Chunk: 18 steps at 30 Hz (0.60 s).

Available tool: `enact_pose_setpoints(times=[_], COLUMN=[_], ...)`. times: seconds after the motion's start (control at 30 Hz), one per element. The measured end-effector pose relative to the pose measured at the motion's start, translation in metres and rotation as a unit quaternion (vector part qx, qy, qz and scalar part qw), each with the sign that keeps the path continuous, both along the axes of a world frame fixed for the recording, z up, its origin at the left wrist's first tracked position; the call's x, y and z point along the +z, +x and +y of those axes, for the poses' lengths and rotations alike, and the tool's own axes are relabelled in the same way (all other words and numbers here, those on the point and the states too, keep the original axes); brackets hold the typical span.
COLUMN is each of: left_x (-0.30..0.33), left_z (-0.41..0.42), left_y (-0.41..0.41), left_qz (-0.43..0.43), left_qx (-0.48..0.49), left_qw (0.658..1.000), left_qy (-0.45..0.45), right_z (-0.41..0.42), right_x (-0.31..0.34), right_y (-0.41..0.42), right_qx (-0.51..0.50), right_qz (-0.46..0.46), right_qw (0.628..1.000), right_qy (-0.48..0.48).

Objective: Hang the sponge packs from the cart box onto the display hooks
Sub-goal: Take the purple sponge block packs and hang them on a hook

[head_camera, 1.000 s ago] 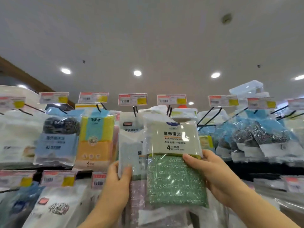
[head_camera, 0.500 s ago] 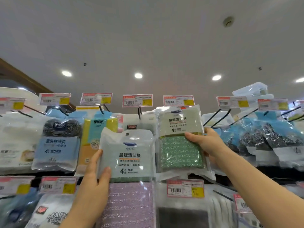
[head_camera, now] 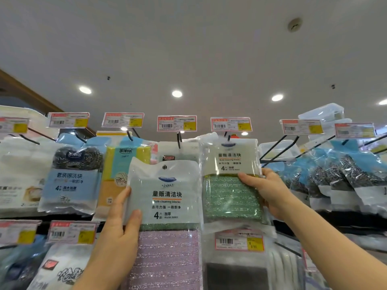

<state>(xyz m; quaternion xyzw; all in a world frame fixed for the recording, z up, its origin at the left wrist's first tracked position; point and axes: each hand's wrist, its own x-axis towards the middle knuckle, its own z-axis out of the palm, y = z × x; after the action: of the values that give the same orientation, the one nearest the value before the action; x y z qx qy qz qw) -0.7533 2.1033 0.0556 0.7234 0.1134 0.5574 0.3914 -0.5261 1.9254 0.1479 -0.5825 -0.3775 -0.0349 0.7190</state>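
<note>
Already the clear plastic pack of green scouring sponges (head_camera: 231, 185) sits up at the black wire display hook (head_camera: 228, 137) above the right hand (head_camera: 266, 191), which grips its right edge, thumb across the front; whether the hang hole is fully threaded cannot be told. The left hand (head_camera: 121, 225) pinches the left edge of a second clear pack with a lilac sponge face (head_camera: 165, 216), held below the neighbouring black hook (head_camera: 179, 141) and not yet hung, its hang hole well short of the hook tip. I judge one pack nearly placed and at least one left; the cart box is out of view, so the remaining count is unknown.
</note>
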Motion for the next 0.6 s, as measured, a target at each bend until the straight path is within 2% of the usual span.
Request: enact_pose_setpoints(times=[0.23, 0.37, 0.43, 0.53, 0.6], left_x=[0.002, 0.005, 0.007, 0.008, 0.008], left_z=[0.001, -0.002, -0.003, -0.002, -0.001], left_y=[-0.001, 0.000, -0.001, -0.002, -0.002], left_qz=[0.001, -0.004, -0.003, -0.007, -0.013], left_qx=[-0.016, -0.023, -0.023, -0.028, -0.032], left_qw=[1.000, 1.000, 1.000, 1.000, 0.999], left_qy=[-0.012, -0.005, -0.001, -0.006, -0.007], right_z=[0.010, 0.027, 0.035, 0.047, 0.051], right_x=[0.005, 0.016, 0.018, 0.016, 0.011], right_y=[0.013, 0.025, 0.032, 0.048, 0.054], right_qx=[-0.030, 0.004, 0.006, -0.080, -0.144], right_qz=[0.013, 0.088, 0.097, 0.066, 0.053], right_qw=[0.999, 0.994, 0.992, 0.988, 0.971], right_qy=[-0.019, -0.061, -0.082, -0.110, -0.184])
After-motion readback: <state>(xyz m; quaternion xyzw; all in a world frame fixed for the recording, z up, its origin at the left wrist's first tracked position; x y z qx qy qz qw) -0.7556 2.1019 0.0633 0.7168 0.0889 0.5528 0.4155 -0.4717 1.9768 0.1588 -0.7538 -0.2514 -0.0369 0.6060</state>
